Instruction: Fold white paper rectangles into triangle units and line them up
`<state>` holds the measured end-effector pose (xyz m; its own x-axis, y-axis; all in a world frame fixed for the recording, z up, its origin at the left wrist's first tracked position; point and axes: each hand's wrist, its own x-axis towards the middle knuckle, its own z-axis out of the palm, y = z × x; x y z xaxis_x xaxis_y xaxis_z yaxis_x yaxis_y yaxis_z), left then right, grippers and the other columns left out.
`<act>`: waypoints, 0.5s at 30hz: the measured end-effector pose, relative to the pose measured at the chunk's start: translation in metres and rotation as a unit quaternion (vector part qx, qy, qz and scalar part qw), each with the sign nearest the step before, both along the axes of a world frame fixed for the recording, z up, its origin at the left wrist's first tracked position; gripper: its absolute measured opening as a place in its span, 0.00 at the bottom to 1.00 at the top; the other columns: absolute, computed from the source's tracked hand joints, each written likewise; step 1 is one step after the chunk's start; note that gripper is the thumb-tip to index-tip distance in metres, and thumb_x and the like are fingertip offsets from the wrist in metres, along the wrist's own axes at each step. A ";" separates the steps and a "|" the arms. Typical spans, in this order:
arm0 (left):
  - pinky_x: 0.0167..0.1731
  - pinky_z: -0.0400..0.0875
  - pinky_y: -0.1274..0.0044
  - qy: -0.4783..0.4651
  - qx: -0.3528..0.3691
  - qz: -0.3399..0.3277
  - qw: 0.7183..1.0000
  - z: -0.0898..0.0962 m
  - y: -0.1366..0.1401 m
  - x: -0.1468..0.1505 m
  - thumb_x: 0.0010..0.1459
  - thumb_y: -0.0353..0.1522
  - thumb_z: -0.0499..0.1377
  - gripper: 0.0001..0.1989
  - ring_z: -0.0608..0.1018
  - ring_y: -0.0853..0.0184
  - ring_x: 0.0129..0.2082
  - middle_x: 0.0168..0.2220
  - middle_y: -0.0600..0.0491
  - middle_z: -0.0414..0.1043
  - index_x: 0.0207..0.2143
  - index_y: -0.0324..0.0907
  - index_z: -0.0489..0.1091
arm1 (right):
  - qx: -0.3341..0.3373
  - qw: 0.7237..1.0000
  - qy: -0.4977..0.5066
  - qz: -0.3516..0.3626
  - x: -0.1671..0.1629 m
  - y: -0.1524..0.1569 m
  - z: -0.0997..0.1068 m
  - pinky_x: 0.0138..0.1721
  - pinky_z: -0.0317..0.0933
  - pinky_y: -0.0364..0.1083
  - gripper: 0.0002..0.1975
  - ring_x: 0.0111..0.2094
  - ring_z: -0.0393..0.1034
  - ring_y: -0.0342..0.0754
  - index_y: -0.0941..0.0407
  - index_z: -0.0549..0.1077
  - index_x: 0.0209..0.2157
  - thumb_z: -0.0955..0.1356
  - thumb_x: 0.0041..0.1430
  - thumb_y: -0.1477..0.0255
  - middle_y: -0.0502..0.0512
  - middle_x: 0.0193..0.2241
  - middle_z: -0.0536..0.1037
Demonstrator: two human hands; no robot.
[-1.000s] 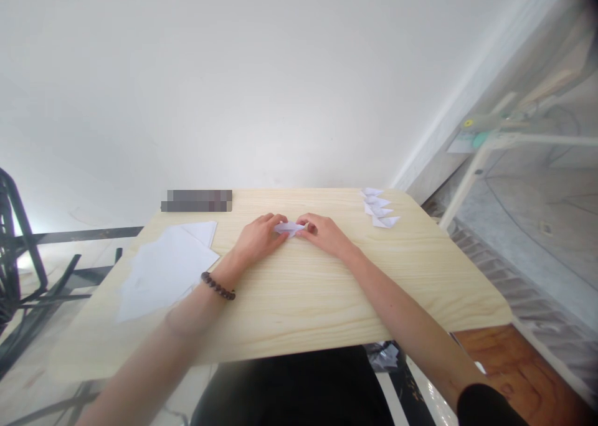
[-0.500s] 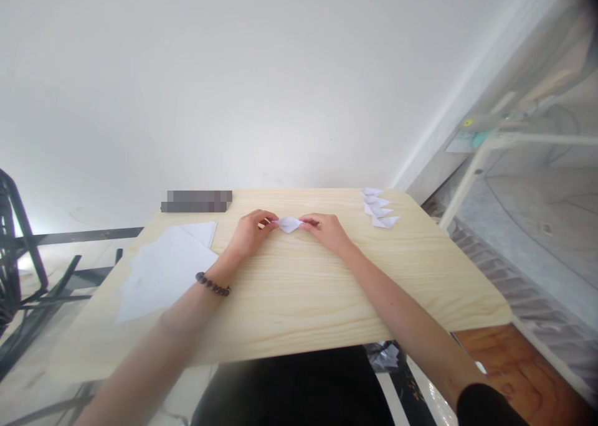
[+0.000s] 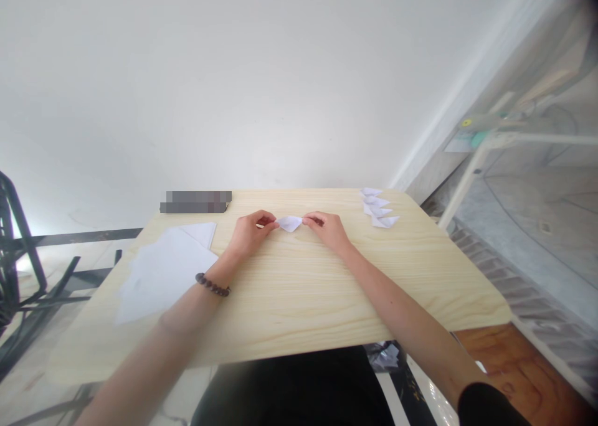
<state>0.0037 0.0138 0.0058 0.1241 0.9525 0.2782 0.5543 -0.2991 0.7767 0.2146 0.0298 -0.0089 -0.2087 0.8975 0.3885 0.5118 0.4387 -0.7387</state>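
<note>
A small folded white paper boat (image 3: 290,224) is held just over the middle of the table (image 3: 299,301), one pointed end in each hand. My left hand (image 3: 253,231), with a dark bead bracelet on its wrist, pinches the left tip between thumb and fingers. On the other side my right hand (image 3: 326,228) pinches the right tip. Several similar folded paper boats (image 3: 379,208) stand in an overlapping row at the far right. Loose white paper sheets (image 3: 163,270) lie fanned out on the left, partly behind my left forearm.
At the table's far left lies a dark, pixelated oblong thing (image 3: 196,202). The white wall (image 3: 280,89) rises behind the table. Black metal chair frames (image 3: 23,245) stand to the left, and a white metal frame (image 3: 471,170) is on the right.
The held paper has tilted or opened slightly, its outline a little changed between the fingertips. Both hands stay in nearly the same place, still pinching its ends.
</note>
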 end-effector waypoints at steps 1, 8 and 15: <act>0.31 0.68 0.78 0.003 -0.001 -0.001 1.000 0.000 0.000 0.000 0.47 0.40 0.57 0.13 0.74 0.68 0.30 0.30 0.52 0.73 0.31 0.40 0.70 | 0.001 1.000 -0.001 -0.003 0.000 0.000 0.000 0.30 0.59 0.41 0.11 0.28 0.68 0.42 0.56 0.74 0.31 0.63 0.52 0.66 0.51 0.29 0.77; 0.32 0.67 0.78 0.017 -0.010 -0.004 1.000 0.000 -0.001 -0.002 0.47 0.36 0.57 0.10 0.74 0.68 0.29 0.30 0.53 0.74 0.31 0.41 0.71 | 0.008 0.999 0.013 -0.030 -0.001 0.001 -0.003 0.31 0.60 0.41 0.12 0.28 0.68 0.43 0.57 0.74 0.30 0.63 0.52 0.65 0.52 0.28 0.77; 0.32 0.66 0.77 0.038 -0.001 0.003 0.999 0.000 -0.002 0.000 0.49 0.36 0.55 0.10 0.74 0.68 0.28 0.29 0.53 0.74 0.31 0.41 0.72 | 0.008 1.000 0.001 -0.025 -0.001 0.000 -0.002 0.31 0.61 0.42 0.11 0.28 0.68 0.43 0.56 0.74 0.30 0.63 0.51 0.66 0.52 0.28 0.77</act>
